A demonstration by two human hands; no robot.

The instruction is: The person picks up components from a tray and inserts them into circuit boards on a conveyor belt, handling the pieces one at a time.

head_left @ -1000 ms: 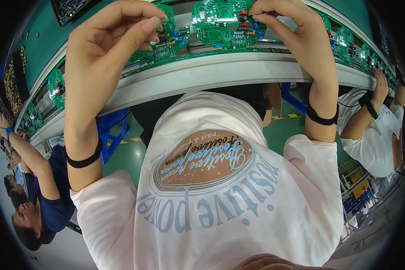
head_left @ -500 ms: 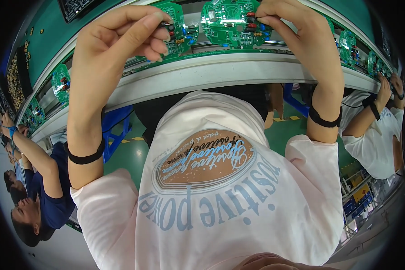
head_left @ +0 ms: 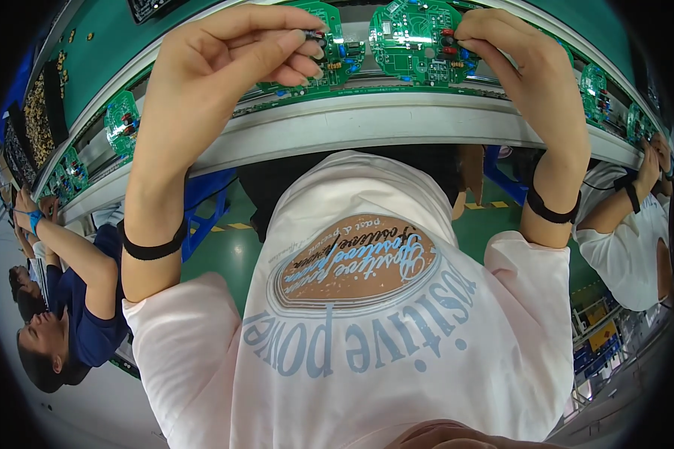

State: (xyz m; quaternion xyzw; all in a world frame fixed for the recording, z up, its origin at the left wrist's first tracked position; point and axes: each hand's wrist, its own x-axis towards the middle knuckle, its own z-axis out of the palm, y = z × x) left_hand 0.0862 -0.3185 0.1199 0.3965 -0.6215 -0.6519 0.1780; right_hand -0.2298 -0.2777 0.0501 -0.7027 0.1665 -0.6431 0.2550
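Two green circuit boards lie side by side on the rail in front of me: a left board [head_left: 344, 46] and a right board [head_left: 416, 45]. Both carry small red, blue and black parts. Over the left board, my left hand [head_left: 228, 63] pinches a small black electronic component [head_left: 316, 35] between thumb and forefinger, its other fingers curled. My right hand [head_left: 520, 52] is at the right edge of the right board, thumb and forefinger pressed together beside the red parts [head_left: 448, 42]. Whatever lies between those fingertips is hidden.
More green boards sit along the rail, including a board [head_left: 120, 123] to the left and a board [head_left: 594, 91] to the right. The white rail edge [head_left: 382, 120] runs before me. Loose tan parts [head_left: 43, 112] lie far left. Co-workers' arms [head_left: 75, 251] show at both sides.
The boards, rail and both my hands appear shifted rightward and slightly down in the picture. Both pinches stay much the same, each beside its own board.
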